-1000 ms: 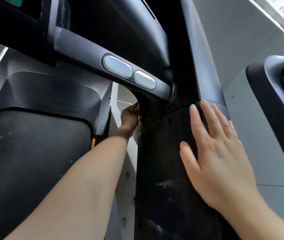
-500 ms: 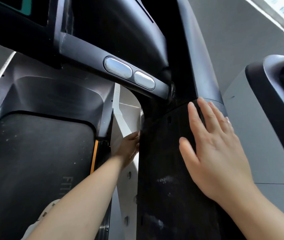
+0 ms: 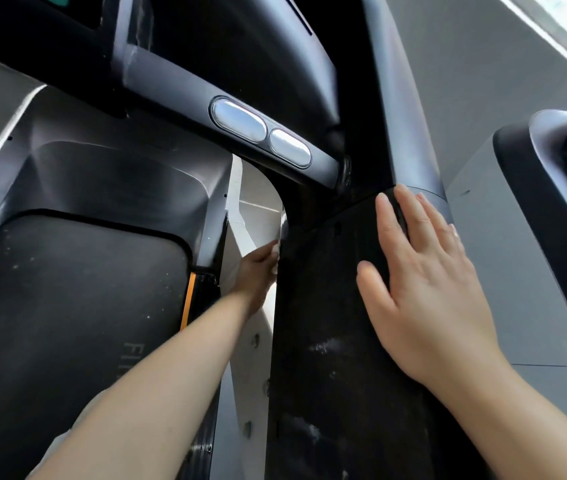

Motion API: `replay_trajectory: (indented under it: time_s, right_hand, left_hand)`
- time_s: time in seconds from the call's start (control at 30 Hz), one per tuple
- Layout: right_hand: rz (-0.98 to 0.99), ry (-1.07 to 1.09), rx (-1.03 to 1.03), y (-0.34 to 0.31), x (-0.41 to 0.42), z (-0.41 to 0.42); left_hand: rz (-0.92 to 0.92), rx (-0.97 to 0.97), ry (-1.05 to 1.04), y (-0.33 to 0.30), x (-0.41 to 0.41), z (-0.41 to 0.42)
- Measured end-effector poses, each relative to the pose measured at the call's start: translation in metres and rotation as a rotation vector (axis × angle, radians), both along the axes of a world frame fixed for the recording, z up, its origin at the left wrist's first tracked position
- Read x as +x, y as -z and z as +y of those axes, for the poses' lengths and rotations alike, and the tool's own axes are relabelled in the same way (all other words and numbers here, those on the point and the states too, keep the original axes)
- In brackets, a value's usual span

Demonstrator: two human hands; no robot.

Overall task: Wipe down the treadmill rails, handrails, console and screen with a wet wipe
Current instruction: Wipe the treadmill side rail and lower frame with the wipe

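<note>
**Two hands on a treadmill's upright post**

A dark treadmill upright (image 3: 337, 341) runs lengthwise from the bottom of view up and slightly right, standing between the two hands. The right hand (image 3: 424, 292) lies flat on its near face, fingers straight and spread, pointing up the post. The left hand (image 3: 258, 271) reaches round the post's far left edge, fingers curled against it over a small white patch, possibly the wipe; the grip cannot be made out. Above the left hand a handrail (image 3: 240, 123) slants down to the right, carrying two oval metal sensors (image 3: 261, 131). Left of the left arm lies the black belt (image 3: 67, 306). Right of the right hand is grey floor (image 3: 503, 271).
</note>
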State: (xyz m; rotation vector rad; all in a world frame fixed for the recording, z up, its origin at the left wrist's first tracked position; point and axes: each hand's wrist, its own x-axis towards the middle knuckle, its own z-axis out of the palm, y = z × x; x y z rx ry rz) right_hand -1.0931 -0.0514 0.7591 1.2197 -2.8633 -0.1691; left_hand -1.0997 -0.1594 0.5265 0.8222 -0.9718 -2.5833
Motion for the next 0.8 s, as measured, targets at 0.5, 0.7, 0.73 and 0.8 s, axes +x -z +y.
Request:
replay_trajectory:
  time_s: [0.5, 0.7, 0.73, 0.8]
  right_hand:
    - [0.003, 0.021, 0.053, -0.003, 0.003, -0.001]
    - [0.003, 0.019, 0.067, -0.004, 0.003, -0.001]
    - [0.0, 0.018, 0.067, -0.003, 0.003, -0.001]
    - [0.001, 0.014, 0.057, -0.003, 0.003, -0.001]
  left_hand:
    - [-0.234, -0.187, 0.034, 0.0, 0.031, 0.028]
    - [-0.28, -0.288, 0.139, 0.007, 0.084, 0.075]
    - [-0.29, -0.294, 0.125, 0.001, 0.088, 0.079]
    - [-0.32, -0.336, 0.078, -0.012, 0.089, 0.08]
